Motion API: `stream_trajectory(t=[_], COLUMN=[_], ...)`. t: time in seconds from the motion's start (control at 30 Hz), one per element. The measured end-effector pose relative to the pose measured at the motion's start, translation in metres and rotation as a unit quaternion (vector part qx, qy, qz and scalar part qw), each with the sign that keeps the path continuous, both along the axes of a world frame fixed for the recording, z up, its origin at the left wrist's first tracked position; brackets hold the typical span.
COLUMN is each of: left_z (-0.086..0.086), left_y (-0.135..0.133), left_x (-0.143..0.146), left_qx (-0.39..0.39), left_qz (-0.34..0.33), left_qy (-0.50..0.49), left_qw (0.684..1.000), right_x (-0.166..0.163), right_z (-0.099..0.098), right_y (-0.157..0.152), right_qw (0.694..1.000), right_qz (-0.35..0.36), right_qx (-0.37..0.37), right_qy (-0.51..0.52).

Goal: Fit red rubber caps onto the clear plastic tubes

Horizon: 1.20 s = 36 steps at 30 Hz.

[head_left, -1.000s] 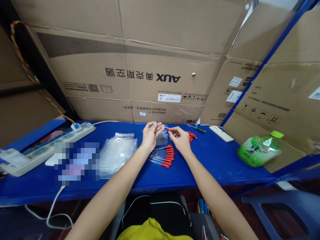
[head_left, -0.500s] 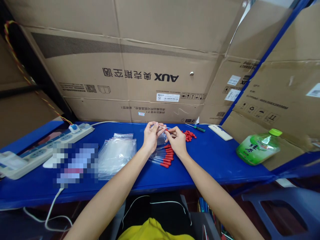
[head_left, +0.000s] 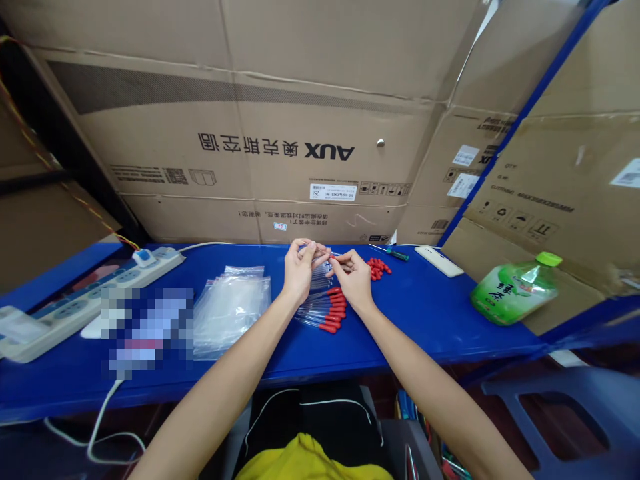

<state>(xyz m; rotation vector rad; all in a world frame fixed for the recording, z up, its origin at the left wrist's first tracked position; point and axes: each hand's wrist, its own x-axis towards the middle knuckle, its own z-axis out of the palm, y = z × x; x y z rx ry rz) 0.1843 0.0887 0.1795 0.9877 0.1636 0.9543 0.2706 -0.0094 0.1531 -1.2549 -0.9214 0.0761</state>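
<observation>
A cardboard wall [head_left: 280, 160] stands behind the blue worktop [head_left: 425, 327]. On the worktop, left of the 2 hands, lie clear plastic bags [head_left: 233, 317]. Nearer the hands are a fan of capped tubes [head_left: 323, 310], red ends to the right, and bare tubes [head_left: 321, 275] just beyond. To the right sits a small pile of loose red caps [head_left: 379, 268].

The thin tube [head_left: 327, 251] is above the worktop, between the hands. It should be light, stiff, smooth and perhaps brittle; glass or plastic, I cannot tell. Best held along its shaft, near the end; its red cap [head_left: 333, 257] looks soft and rubbery, good to squeeze.

The left hand [head_left: 299, 270] is nearly closed, fingertips pinching the tube. The right hand [head_left: 354, 275] appears to grip the cap between thumb and fingers, partly hiding it.
</observation>
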Motion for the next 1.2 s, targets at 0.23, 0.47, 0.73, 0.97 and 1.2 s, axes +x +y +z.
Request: stream_trajectory(t=[0.23, 0.47, 0.73, 0.97, 1.2], left_z=[0.0011, 0.0028, -0.0022, 0.0015, 0.0012], left_y=[0.0002, 0.0010, -0.0042, 0.0038, -0.0004], left_x=[-0.0003, -0.0013, 0.0020, 0.0032, 0.0030], left_qx=[-0.006, -0.012, -0.028, -0.071, -0.056], left_qz=[-0.003, -0.014, -0.045, 0.010, 0.004], left_qy=[0.002, 0.008, -0.007, -0.028, -0.019], left_qw=[1.000, 1.000, 0.999, 0.997, 0.998], right_x=[0.0001, 0.0018, 0.0009, 0.0068, 0.0041], right_z=[0.0021, 0.0005, 0.0052, 0.0029, 0.0010], right_y=[-0.0002, 0.0001, -0.0027, 0.0024, 0.0028], right_qw=[1.000, 0.999, 1.000, 0.999, 0.997], right_qz=[0.023, 0.030, -0.006, 0.038, 0.054], right_qx=[-0.004, -0.005, 0.003, -0.004, 0.009], right_qy=[0.017, 0.010, -0.001, 0.028, 0.046])
